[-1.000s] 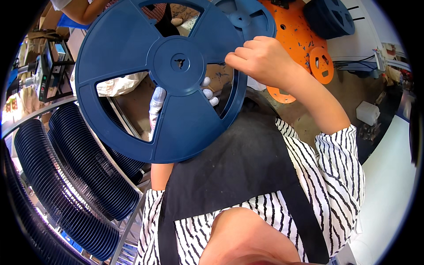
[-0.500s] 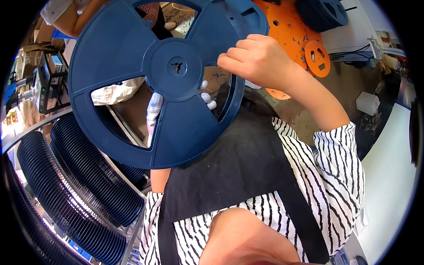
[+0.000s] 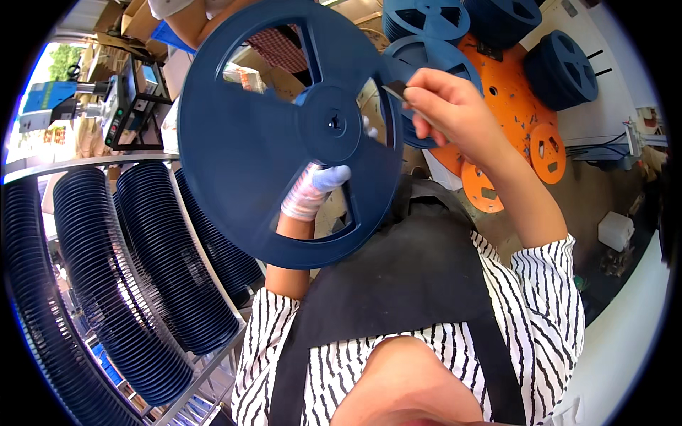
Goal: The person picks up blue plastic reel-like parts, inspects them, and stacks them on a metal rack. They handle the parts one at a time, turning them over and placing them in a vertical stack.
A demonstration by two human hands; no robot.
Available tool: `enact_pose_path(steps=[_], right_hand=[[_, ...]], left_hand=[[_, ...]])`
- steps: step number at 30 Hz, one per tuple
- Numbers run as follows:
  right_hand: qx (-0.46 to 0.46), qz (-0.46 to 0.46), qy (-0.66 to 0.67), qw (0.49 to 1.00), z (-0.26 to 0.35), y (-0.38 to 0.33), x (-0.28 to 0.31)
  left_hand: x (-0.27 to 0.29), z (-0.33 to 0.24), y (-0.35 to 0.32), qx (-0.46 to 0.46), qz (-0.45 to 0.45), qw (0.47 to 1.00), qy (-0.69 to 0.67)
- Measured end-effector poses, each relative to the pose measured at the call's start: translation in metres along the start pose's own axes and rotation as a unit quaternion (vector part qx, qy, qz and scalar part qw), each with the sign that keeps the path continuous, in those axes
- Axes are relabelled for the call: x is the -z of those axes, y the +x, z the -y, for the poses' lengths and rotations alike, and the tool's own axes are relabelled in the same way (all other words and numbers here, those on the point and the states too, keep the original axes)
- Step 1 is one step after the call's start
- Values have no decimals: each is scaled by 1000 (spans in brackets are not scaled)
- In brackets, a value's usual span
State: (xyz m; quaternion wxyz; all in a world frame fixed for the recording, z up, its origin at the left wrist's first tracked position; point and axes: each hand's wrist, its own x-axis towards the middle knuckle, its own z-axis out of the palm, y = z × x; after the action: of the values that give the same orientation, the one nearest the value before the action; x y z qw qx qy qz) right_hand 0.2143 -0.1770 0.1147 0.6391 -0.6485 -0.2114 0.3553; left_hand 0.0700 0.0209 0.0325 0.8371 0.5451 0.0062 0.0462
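A dark blue plastic reel [image 3: 249, 153] hangs in the air before the worker's chest, tilted, its cut-out windows framing the floor beyond. The gloved left hand [image 3: 316, 188] grips it near the hub, thumb showing in the lower window and pale fingertips in the right one. The bare right hand [image 3: 455, 106], well apart from the other, pinches a thin flat tool [image 3: 408, 98] by the reel's right rim; whether tool and rim touch cannot be told.

By appearances, work on this one reel is midway: it is in hand with the tool beside it, not yet set down, though how much of its edge is finished does not show. Right arm bent and raised, wrist turned inward; left forearm rising beneath the reel, partly hidden.

Beyond it, more reels [image 3: 426, 21] are stacked on and around an orange counter [image 3: 508, 113], with smaller orange discs [image 3: 548, 153] at the near edge. At left, a metal rack [image 3: 92, 162] holds close-set rows of dark discs [image 3: 177, 263]. Across the way, a co-worker's arm [image 3: 188, 25] enters behind the reel.
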Motion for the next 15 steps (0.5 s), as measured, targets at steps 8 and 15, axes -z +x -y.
enact_pose_path(steps=[8,15], right_hand=[[-99,172,-26,980,23,12,-33],[-143,246,-64,957,34,15,-34]], left_hand=[[20,15,-5,-56,-36,998,1],[21,25,2,-71,-46,996,-38]])
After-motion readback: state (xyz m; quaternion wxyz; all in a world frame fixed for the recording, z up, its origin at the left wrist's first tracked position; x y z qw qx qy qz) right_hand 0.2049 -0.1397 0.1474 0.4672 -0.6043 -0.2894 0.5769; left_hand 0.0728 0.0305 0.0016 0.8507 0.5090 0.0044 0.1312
